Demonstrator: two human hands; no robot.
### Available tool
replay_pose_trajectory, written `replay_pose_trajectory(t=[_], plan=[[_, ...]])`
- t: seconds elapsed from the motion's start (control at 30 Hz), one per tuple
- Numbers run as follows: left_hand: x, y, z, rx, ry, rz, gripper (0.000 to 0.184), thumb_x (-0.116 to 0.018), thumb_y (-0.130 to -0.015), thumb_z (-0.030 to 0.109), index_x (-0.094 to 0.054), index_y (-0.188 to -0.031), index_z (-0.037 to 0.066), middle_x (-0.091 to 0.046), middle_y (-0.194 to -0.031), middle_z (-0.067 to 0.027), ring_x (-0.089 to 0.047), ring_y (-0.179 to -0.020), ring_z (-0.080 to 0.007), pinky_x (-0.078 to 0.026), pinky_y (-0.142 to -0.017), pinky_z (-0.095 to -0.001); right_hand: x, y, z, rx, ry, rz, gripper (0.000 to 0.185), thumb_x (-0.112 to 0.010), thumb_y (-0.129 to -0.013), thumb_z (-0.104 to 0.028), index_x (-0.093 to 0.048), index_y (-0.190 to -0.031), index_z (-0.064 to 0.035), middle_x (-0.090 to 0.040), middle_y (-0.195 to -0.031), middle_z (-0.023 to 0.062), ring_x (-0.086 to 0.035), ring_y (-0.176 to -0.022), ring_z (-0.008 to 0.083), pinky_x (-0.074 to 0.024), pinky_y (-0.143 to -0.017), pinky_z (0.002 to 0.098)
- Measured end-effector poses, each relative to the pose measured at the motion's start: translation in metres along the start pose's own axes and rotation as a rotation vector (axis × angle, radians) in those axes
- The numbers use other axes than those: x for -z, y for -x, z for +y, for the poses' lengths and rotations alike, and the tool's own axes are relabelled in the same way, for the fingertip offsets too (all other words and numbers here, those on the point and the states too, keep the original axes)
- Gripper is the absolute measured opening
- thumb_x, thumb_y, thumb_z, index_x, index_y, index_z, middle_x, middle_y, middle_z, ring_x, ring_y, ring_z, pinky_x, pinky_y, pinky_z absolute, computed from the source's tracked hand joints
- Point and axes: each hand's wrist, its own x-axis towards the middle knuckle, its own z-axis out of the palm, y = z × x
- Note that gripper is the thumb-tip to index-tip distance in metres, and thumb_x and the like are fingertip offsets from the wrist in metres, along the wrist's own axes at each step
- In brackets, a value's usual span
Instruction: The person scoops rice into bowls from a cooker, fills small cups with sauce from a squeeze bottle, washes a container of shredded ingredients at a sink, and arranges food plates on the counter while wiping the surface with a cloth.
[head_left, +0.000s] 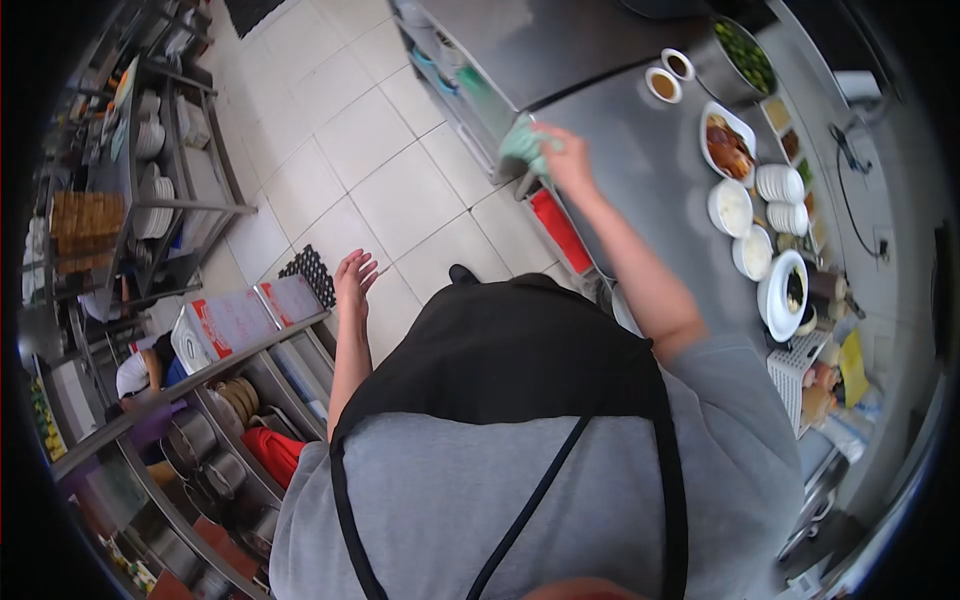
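Observation:
My right hand (pixel 567 162) is closed on a pale green cloth (pixel 528 148), which hangs over the front edge of the steel counter (pixel 640 150). Over the tiled floor, my left hand (pixel 356 277) is raised with its fingers apart and nothing in it. Farther along the counter, to the right of my right hand, stand a white dish of browned meat (pixel 729 145), two small cups of brown sauce (pixel 663 85) and a steel pot of green vegetables (pixel 742 58).
White bowls (pixel 731 207), stacked white dishes (pixel 780 184) and an oval plate (pixel 783 296) line the counter's right side. A red item (pixel 561 230) sits below its edge. Shelves with pans (pixel 190 440) stand at the left, near another person (pixel 140 372).

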Motion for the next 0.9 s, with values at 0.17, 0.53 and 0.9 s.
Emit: replay_pose_trajectory(t=[0.17, 0.53, 0.9], plan=[[0.062, -0.06, 0.033, -0.021, 0.081, 0.121, 0.027, -0.048, -0.086, 0.016, -0.051, -0.109, 0.003, -0.059, -0.101, -0.0091, -0.059, -0.088, -0.019, -0.047, -0.074, -0.0294, -0.026, -0.083, -0.022, 0.013, 0.671, 0.076, 0.073, -0.05, -0.081, -0.049, -0.026, -0.133, -0.0037, -0.029, -0.135, 0.0225, -0.025, -0.126, 0.0381, -0.0258, -0.098, 0.0508], [0.056, -0.24, 0.134, 0.035, -0.387, -0.042, 0.029, -0.05, -0.086, 0.024, -0.054, -0.109, 0.007, -0.061, -0.097, -0.0052, -0.059, -0.078, -0.015, -0.046, -0.066, -0.0293, -0.18, -0.292, 0.003, 0.067, 1.033, -0.03, 0.069, -0.055, -0.08, -0.039, -0.027, -0.132, -0.0033, -0.029, -0.135, 0.0218, -0.021, -0.128, 0.0379, -0.0145, -0.101, 0.0559], [0.221, -0.252, 0.043, 0.365, -0.296, 0.32, 0.01, -0.05, -0.077, 0.008, -0.057, -0.078, 0.001, -0.048, -0.053, -0.0043, -0.044, -0.04, -0.0133, -0.034, -0.034, -0.0267, -0.303, -0.525, -0.014, 0.166, 1.077, 0.019, 0.069, -0.055, -0.079, -0.041, -0.031, -0.13, -0.0016, -0.032, -0.132, 0.0211, -0.025, -0.126, 0.0369, -0.0213, -0.098, 0.0574]])
